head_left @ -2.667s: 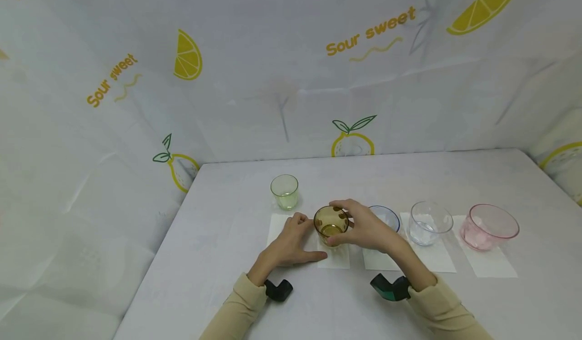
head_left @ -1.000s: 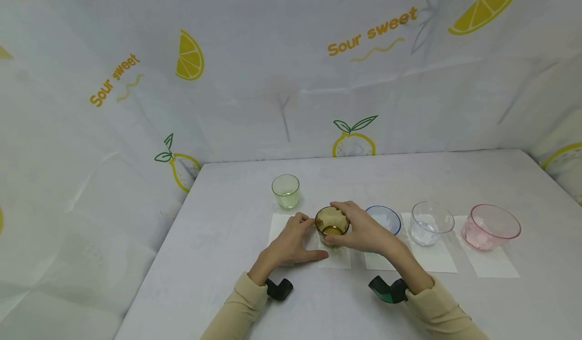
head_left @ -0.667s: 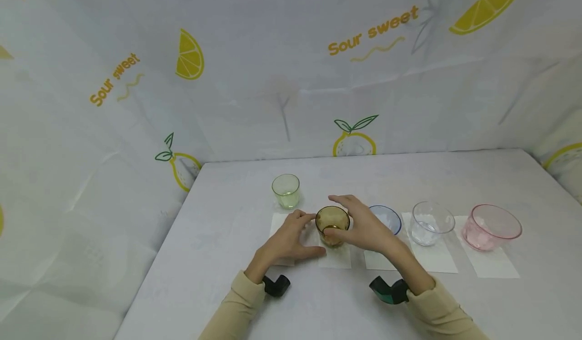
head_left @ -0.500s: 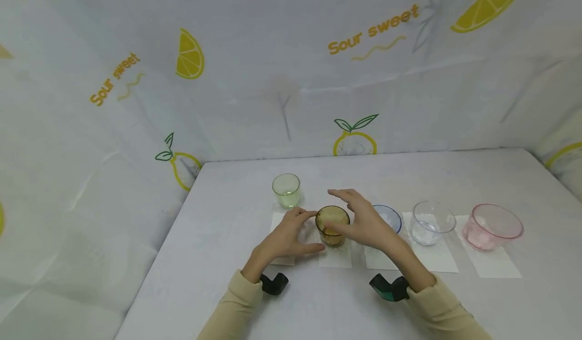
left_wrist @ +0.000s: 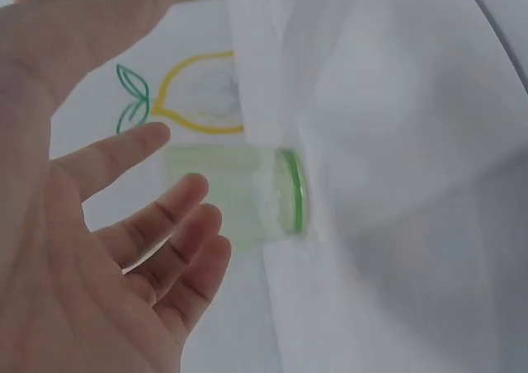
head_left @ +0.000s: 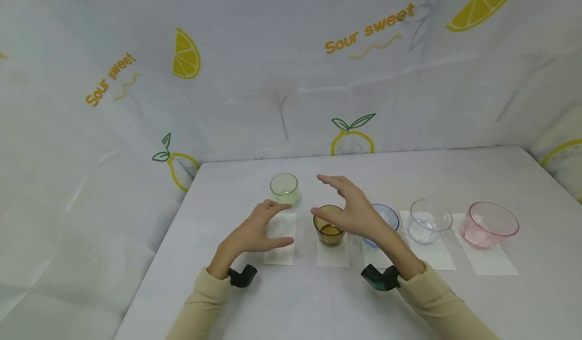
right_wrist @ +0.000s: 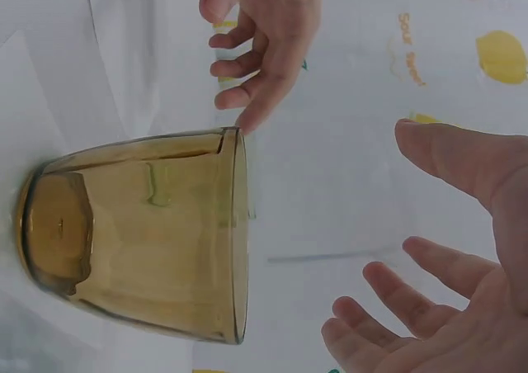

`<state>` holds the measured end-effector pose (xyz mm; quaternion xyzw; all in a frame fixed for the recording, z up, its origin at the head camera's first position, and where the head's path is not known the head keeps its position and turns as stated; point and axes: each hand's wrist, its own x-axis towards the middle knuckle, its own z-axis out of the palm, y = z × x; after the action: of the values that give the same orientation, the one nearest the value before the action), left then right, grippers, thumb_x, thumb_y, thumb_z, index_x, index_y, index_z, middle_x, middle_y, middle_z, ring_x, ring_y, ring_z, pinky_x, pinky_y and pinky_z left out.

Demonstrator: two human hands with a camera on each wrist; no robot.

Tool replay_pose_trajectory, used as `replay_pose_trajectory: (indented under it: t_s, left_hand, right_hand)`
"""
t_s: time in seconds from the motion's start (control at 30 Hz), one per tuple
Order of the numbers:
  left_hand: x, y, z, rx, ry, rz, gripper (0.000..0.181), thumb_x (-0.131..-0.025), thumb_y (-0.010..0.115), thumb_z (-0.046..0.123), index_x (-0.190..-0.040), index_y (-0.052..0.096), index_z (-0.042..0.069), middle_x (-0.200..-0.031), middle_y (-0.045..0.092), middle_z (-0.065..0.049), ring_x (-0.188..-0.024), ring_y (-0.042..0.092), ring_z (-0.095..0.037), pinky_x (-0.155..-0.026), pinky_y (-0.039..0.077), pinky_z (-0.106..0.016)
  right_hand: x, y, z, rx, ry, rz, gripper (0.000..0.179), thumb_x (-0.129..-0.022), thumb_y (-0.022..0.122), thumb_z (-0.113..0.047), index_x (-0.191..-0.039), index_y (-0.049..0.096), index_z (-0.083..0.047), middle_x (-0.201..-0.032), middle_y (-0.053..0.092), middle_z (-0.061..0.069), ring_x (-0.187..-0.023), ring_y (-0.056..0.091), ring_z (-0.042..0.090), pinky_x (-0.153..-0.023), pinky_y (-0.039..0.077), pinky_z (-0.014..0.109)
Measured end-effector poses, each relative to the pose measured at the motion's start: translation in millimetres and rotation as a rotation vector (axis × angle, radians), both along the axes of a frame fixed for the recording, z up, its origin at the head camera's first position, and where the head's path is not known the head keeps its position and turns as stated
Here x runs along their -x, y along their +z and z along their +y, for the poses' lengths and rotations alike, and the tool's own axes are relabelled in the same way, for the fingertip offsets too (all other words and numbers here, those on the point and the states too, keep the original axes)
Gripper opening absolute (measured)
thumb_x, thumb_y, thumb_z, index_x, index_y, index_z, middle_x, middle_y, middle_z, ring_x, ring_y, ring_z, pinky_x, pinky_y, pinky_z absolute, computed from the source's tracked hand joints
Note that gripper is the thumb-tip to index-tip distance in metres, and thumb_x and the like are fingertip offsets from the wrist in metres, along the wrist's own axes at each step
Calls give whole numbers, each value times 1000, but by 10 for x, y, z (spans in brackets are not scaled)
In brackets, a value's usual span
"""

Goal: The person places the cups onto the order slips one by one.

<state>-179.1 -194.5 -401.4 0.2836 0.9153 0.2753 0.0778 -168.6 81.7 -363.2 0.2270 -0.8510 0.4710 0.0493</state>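
Observation:
An amber glass cup (head_left: 330, 235) stands upright on a white paper piece (head_left: 333, 259). My right hand (head_left: 359, 213) hovers over and beside it, thumb and fingers spread and holding nothing; in the right wrist view the cup (right_wrist: 148, 241) stands apart from the fingers. Left of the cup is my left hand (head_left: 254, 231), its fingers relaxed and apart, above a bare paper piece (head_left: 284, 251). A pale green glass cup (head_left: 284, 191) stands on the table behind that paper; the left wrist view shows this green cup (left_wrist: 239, 191) beyond my fingers, with a gap I cannot judge.
To the right, a blue-rimmed glass bowl (head_left: 387, 215), partly behind my right hand, a clear glass bowl (head_left: 423, 229) and a pink glass bowl (head_left: 484, 231) stand in a row on paper pieces. A lemon-printed cloth (head_left: 254, 77) hangs behind the white table (head_left: 318, 304).
My right hand has let go of the amber cup and risen, fingers spreading. My left hand has moved away from the cup to the left. The cups have stayed in place.

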Motion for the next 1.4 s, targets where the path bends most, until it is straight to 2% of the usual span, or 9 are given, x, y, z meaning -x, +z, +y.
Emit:
replay_pose_trajectory:
  t_s: [0.2, 0.43, 0.8, 0.97, 1.1, 1.4]
  left_hand:
    - [28, 11, -226, 8, 17, -33, 78, -86, 81, 41, -151, 49, 12, -136, 54, -18, -126, 51, -33, -102, 47, -52]
    - [71, -75, -382, 25, 44, -62, 80, -86, 81, 44, -152, 48, 12, -134, 56, -15, -126, 53, -30, -100, 48, -48]
    - [151, -236, -413, 80, 50, -98, 81, -85, 81, 43, -152, 47, 13, -131, 57, -13, -119, 54, -26, -101, 48, -47]
    - [163, -313, -425, 67, 62, -99, 80, -85, 81, 44, -152, 47, 13, -129, 57, -12, -115, 55, -24, -96, 48, -43]
    - [160, -368, -437, 48, 80, -102, 80, -85, 81, 43, -152, 47, 13, -130, 56, -13, -116, 54, -24, -97, 48, -44]
    - [145, -381, -437, 37, 91, -104, 80, -85, 81, 42, -151, 49, 10, -131, 54, -12, -120, 52, -25, -100, 46, -47]
  right_hand:
    - [63, 81, -150, 1, -5, -9, 74, -86, 82, -24, -150, 49, -8, -150, 52, 17, -140, 48, 38, -113, 40, 61]
    - [165, 109, -351, -3, 7, 3, 74, -86, 82, -28, -150, 50, -10, -149, 53, 15, -139, 49, 37, -111, 42, 61]
    - [320, 35, -621, -14, 11, -15, 76, -86, 81, -29, -150, 49, -5, -150, 50, 21, -142, 46, 41, -113, 39, 63]
    - [400, -31, -693, -29, 2, -56, 77, -86, 81, -28, -151, 47, -4, -150, 49, 23, -142, 45, 42, -114, 39, 62]
    - [468, -98, -743, -41, -14, -116, 78, -87, 80, -29, -153, 45, -5, -152, 46, 24, -144, 44, 43, -114, 40, 61]
    - [574, -136, -819, -73, -34, -192, 81, -87, 79, -31, -154, 42, -5, -157, 41, 25, -146, 40, 43, -115, 40, 61]
